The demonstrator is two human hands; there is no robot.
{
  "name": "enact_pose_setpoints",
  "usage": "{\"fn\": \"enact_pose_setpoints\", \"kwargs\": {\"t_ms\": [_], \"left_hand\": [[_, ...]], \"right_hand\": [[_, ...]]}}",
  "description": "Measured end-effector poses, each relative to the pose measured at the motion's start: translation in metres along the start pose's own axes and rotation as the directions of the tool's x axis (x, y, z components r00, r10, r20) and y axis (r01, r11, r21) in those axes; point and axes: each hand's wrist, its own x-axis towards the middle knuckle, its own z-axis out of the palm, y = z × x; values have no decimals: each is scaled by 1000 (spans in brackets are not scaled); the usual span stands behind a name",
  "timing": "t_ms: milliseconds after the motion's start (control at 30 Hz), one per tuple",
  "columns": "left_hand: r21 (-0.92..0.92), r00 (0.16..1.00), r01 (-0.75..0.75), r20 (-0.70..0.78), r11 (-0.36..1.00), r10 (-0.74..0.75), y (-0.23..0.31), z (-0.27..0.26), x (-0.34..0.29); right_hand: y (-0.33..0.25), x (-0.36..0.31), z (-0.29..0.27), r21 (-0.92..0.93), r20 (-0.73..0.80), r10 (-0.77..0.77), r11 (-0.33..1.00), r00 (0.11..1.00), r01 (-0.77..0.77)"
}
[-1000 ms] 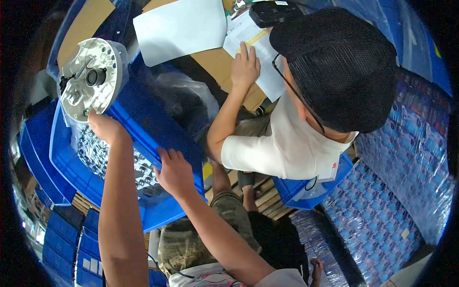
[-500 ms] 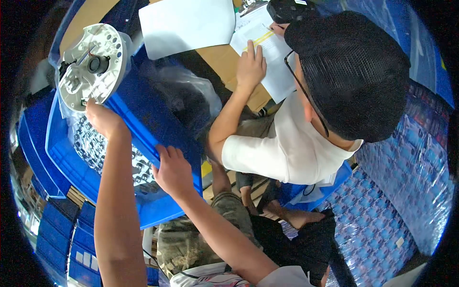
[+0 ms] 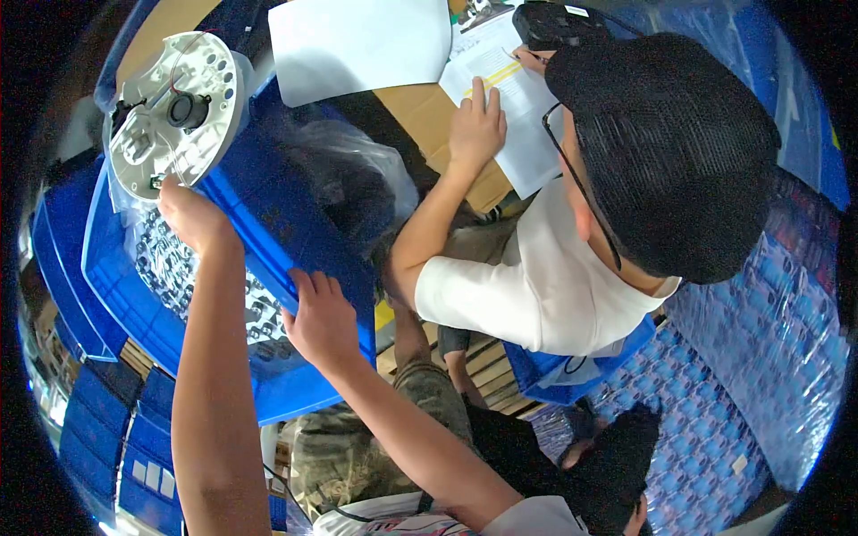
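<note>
The left hand (image 3: 192,214) gripped the white round plate (image 3: 174,112) above the blue crate (image 3: 295,259), whose rim the right hand (image 3: 322,322) clasped, steadying it.

This was a factory or warehouse floor. Stacked blue plastic crates (image 3: 89,429) held bagged small parts (image 3: 170,268), shrink-wrapped blue cartons (image 3: 760,375) stood on wooden pallets (image 3: 483,366), and paperwork (image 3: 509,98) lay on cardboard (image 3: 429,116).

A brown bench (image 3: 427,116) at the top carries a blank white sheet (image 3: 362,40) and a printed paper (image 3: 509,107) just beside it. Lower down, a blue crate (image 3: 295,250) holds a clear bag of small parts (image 3: 179,268); a white round plate (image 3: 174,112) rests on its rim.
</note>
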Motion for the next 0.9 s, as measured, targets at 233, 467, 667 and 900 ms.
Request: {"fn": "enact_pose_setpoints", "kwargs": {"t_ms": [233, 467, 667, 900], "left_hand": [[-15, 998, 60, 23, 998, -60, 7, -1, -5], [-125, 997, 31, -60, 992, -38, 21, 3, -13], [-35, 996, 58, 75, 998, -55, 12, -5, -8], [84, 993, -104, 73, 991, 98, -5, -5, -2]], "right_hand": [[3, 1, 2, 35, 23, 20, 999, 1000, -21], [1, 1, 0, 37, 54, 22, 999, 998, -24], [3, -2, 1, 3, 30, -5, 1000, 1000, 5], [2, -2, 4, -36, 39, 17, 999, 999, -16]]}}
